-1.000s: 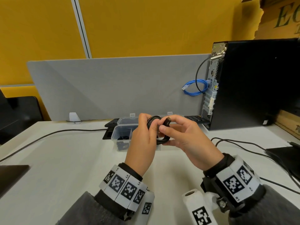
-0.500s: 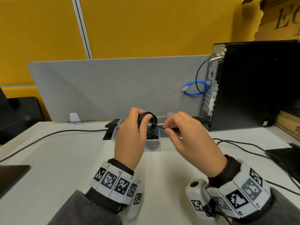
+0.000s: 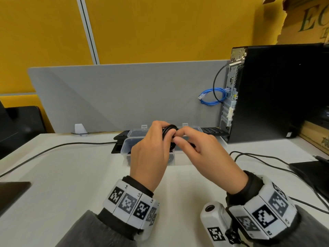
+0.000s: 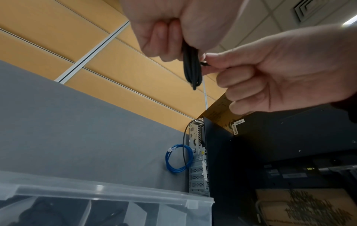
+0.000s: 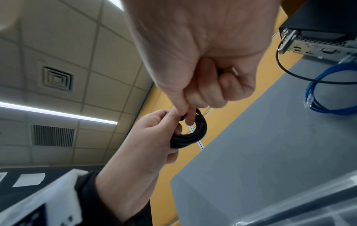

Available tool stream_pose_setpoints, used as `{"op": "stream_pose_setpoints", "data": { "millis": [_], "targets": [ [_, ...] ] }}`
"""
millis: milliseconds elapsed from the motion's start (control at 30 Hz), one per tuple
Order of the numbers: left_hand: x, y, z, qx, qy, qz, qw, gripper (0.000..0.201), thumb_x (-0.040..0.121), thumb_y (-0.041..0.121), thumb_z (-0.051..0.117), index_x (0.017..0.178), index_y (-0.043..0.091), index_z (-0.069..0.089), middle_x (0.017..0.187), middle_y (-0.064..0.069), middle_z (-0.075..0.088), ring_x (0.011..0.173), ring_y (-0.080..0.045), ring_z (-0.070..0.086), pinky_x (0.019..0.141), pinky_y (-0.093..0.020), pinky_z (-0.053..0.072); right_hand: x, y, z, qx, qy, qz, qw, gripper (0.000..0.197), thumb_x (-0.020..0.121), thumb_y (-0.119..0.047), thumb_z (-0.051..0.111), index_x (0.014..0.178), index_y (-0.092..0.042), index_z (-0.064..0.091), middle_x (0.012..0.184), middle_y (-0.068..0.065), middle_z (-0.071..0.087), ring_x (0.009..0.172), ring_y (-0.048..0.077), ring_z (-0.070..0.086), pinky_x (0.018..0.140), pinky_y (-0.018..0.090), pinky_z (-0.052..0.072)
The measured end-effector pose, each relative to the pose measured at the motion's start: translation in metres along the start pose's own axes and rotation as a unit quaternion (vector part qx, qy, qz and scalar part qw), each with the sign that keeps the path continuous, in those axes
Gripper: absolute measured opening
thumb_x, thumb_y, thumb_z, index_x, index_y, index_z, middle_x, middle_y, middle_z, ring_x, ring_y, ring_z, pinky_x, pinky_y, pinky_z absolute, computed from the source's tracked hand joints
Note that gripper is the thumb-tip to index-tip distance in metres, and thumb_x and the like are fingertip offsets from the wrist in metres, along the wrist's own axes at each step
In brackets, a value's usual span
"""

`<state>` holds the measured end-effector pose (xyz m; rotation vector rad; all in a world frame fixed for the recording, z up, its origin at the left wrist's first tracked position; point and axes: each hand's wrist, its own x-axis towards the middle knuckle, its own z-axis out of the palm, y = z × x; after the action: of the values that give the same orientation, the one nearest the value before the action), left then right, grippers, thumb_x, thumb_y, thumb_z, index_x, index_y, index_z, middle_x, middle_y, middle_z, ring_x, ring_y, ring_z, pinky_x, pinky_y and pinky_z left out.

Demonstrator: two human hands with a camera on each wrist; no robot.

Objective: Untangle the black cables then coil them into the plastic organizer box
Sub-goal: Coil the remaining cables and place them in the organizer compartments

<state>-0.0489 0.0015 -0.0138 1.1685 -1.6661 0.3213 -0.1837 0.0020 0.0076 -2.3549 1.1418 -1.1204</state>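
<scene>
Here, the left hand (image 3: pixel 151 157) gripped a small coil of thin black cable (image 3: pixel 169 130), its fingers and thumb curled around the bundled loops and holding them upright in the air. The right hand (image 3: pixel 204 154) met it from the other side, thumb and forefinger pinching the coil's loose end right against the loops, the remaining fingers (image 4: pixel 245 90) curled in toward the palm. Both hands hovered just above a clear plastic organizer box (image 3: pixel 127 148) with internal dividers, which sat open on the white desk (image 3: pixel 71 175); dark cable already lay in its compartments. Behind the box stood a grey fabric partition (image 3: pixel 124 95), and to its right an upright black computer tower (image 3: pixel 276 91) with a looped blue network cable (image 3: pixel 211 98) hanging at its rear panel. A long black cord (image 3: pixel 53 148) trailed across the desk at left.
</scene>
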Motion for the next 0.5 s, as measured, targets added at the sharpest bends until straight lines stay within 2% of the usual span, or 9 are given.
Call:
{"op": "stream_pose_setpoints", "data": {
  "millis": [33, 100, 167, 233, 267, 333, 367, 433, 500],
  "targets": [
    [0.001, 0.0, 0.0, 0.0, -0.003, -0.001, 1.0, 0.02, 0.093, 0.041, 0.032, 0.096, 0.025, 0.042, 0.073, 0.011, 0.058, 0.057, -0.009, 0.056, 0.043, -0.021, 0.038, 0.001, 0.001, 0.0, 0.013, 0.0, 0.006, 1.0, 0.019, 0.096, -0.029, 0.045, 0.102, -0.021, 0.061, 0.055, -0.031, 0.053, 0.054, -0.003, 0.05, 0.054, 0.011, 0.036],
    [0.001, -0.003, -0.001, 0.008, -0.013, -0.007, 1.0, 0.025, 0.093, 0.041, 0.031, 0.094, 0.021, 0.046, 0.073, 0.013, 0.053, 0.063, -0.01, 0.053, 0.045, -0.014, 0.032, 0.002, 0.002, 0.0, 0.048, -0.014, 0.011, 0.999, 0.02, 0.096, -0.026, 0.046, 0.106, -0.022, 0.063, 0.06, -0.028, 0.056, 0.059, -0.003, 0.053, 0.058, 0.011, 0.039],
    [0.001, -0.005, -0.001, 0.023, -0.025, -0.014, 0.999, 0.029, 0.094, 0.043, 0.033, 0.094, 0.018, 0.049, 0.073, 0.011, 0.053, 0.059, -0.01, 0.052, 0.043, -0.02, 0.032, 0.003, 0.001, -0.005, 0.064, -0.053, 0.017, 0.996, 0.022, 0.097, -0.023, 0.045, 0.111, -0.022, 0.062, 0.072, -0.025, 0.057, 0.066, -0.008, 0.055, 0.064, 0.01, 0.039],
    [0.001, -0.003, -0.002, 0.027, -0.068, -0.049, 0.996, 0.031, 0.095, 0.043, 0.037, 0.096, 0.015, 0.05, 0.075, 0.008, 0.054, 0.062, -0.017, 0.055, 0.05, -0.028, 0.036, 0.0, 0.003, -0.008, -0.03, -0.1, 0.002, 0.994, 0.024, 0.098, -0.026, 0.043, 0.115, -0.024, 0.06, 0.076, -0.021, 0.057, 0.068, -0.005, 0.055, 0.063, 0.013, 0.038],
    [0.001, -0.002, -0.001, 0.034, -0.096, -0.068, 0.992, 0.03, 0.095, 0.042, 0.034, 0.096, 0.015, 0.047, 0.076, 0.009, 0.051, 0.064, -0.019, 0.053, 0.054, -0.029, 0.035, -0.002, 0.001, -0.01, -0.155, -0.092, -0.024, 0.983, 0.023, 0.097, -0.028, 0.044, 0.113, -0.026, 0.06, 0.075, -0.018, 0.058, 0.065, -0.001, 0.054, 0.061, 0.016, 0.038],
    [0.003, 0.001, -0.002, 0.06, -0.128, -0.074, 0.987, 0.031, 0.091, 0.046, 0.023, 0.092, 0.019, 0.037, 0.071, 0.01, 0.045, 0.063, -0.017, 0.047, 0.055, -0.029, 0.032, -0.004, -0.005, -0.016, -0.366, 0.015, -0.089, 0.926, 0.01, 0.091, -0.028, 0.056, 0.093, -0.024, 0.064, 0.066, -0.011, 0.059, 0.055, 0.009, 0.048, 0.054, 0.027, 0.038],
    [0.005, 0.002, -0.004, 0.052, -0.137, -0.07, 0.987, 0.034, 0.088, 0.049, 0.019, 0.09, 0.019, 0.035, 0.067, 0.009, 0.043, 0.062, -0.017, 0.046, 0.054, -0.03, 0.032, -0.006, -0.007, -0.02, -0.417, 0.07, -0.13, 0.897, 0.008, 0.088, -0.025, 0.059, 0.083, -0.022, 0.064, 0.064, -0.007, 0.057, 0.057, 0.013, 0.043, 0.056, 0.029, 0.035],
    [0.009, 0.002, -0.01, -0.033, -0.142, -0.069, 0.987, 0.036, 0.091, 0.046, 0.024, 0.088, 0.015, 0.041, 0.064, 0.006, 0.046, 0.059, -0.014, 0.046, 0.053, -0.031, 0.034, -0.004, -0.005, -0.03, -0.461, 0.174, -0.221, 0.841, 0.011, 0.087, -0.017, 0.06, 0.077, -0.021, 0.063, 0.08, -0.002, 0.057, 0.076, 0.018, 0.042, 0.066, 0.036, 0.029],
    [0.012, 0.001, -0.016, -0.166, -0.174, -0.068, 0.968, 0.026, 0.097, 0.036, 0.034, 0.082, 0.019, 0.047, 0.06, 0.006, 0.043, 0.055, -0.009, 0.039, 0.053, -0.024, 0.031, -0.001, 0.007, -0.041, -0.462, 0.251, -0.279, 0.803, 0.016, 0.087, -0.012, 0.061, 0.081, -0.026, 0.066, 0.104, -0.003, 0.052, 0.093, 0.02, 0.04, 0.073, 0.037, 0.027]
  ]
}}
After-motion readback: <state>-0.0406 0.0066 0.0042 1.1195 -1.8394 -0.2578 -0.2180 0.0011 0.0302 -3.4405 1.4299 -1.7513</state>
